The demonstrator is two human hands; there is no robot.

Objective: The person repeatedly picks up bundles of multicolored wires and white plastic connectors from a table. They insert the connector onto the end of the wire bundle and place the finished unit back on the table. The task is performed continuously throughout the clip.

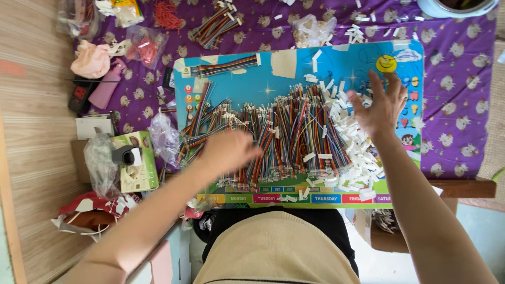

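Left hand (226, 151) blurred over coloured wire bundles (284, 137) on blue board (273, 79); grip state can't be told. Right hand (380, 108) spread wide over white connectors (352, 152), nothing held.

Multicoloured ribbon wires (284, 137) lie heaped side by side mid-frame; small white connector pieces (352, 158) pile at their right.

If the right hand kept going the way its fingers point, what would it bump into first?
Probably the yellow smiley sun drawn on the blue board. The right hand hovers open, fingers pointing away from the person; its height is unclear.
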